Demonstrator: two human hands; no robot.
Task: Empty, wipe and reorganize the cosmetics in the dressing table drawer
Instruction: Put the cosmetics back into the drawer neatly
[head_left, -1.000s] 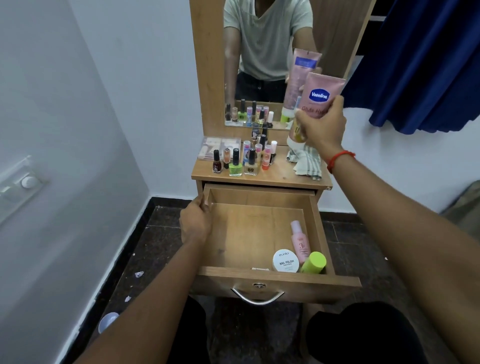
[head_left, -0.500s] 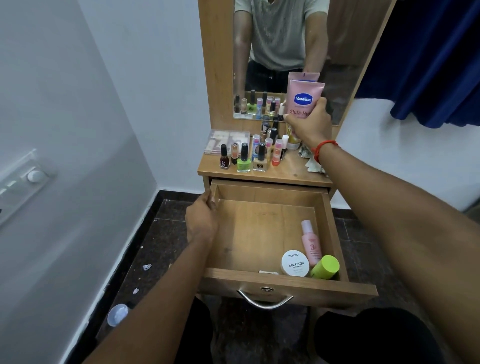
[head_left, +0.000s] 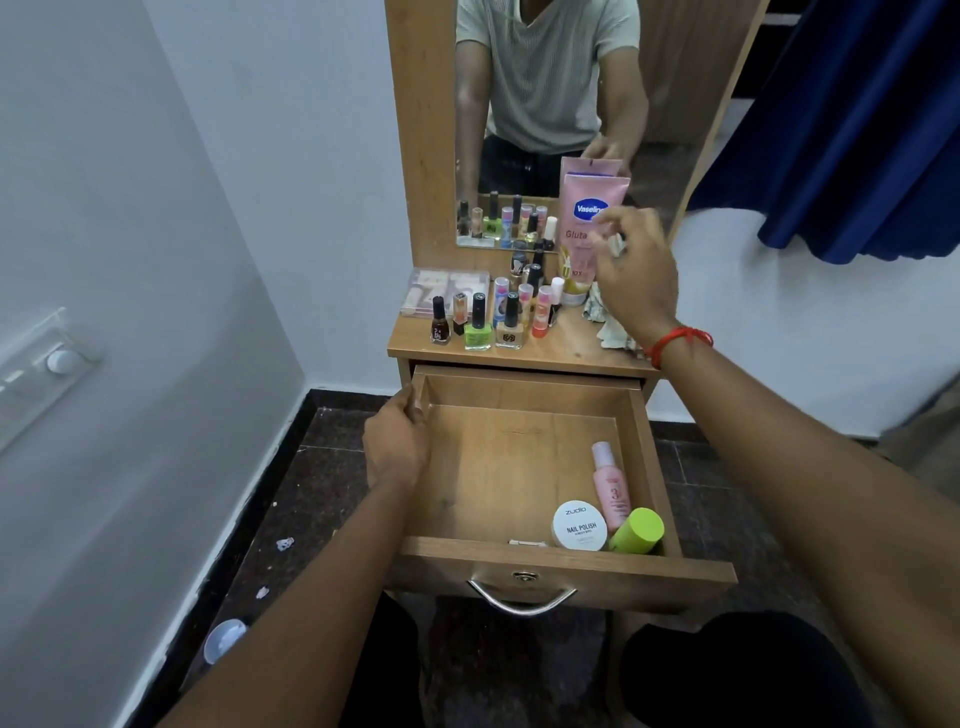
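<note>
The open wooden drawer (head_left: 566, 567) holds a pink bottle (head_left: 612, 488), a white nail polish jar (head_left: 579, 526), a lime-green capped bottle (head_left: 638, 531) and a small flat item (head_left: 527, 543), all at its front right. My left hand (head_left: 396, 447) grips the drawer's left wall. A pink Vaseline tube (head_left: 587, 218) stands cap down on the tabletop (head_left: 561, 351) against the mirror. My right hand (head_left: 636, 275) hovers just right of the tube with fingers loosely spread and holds nothing. Several nail polish bottles (head_left: 478, 327) stand in rows on the tabletop.
A crumpled cloth (head_left: 610, 332) lies at the tabletop's right, partly under my right wrist. A clear palette box (head_left: 447, 288) sits at the back left. White wall is close on the left, a blue curtain (head_left: 857, 130) hangs at the right. Small scraps and a lid (head_left: 223, 639) lie on the dark floor.
My right hand carried the Vaseline tube down to the tabletop, stood it against the mirror and let go. My left hand stayed on the drawer's wall.
</note>
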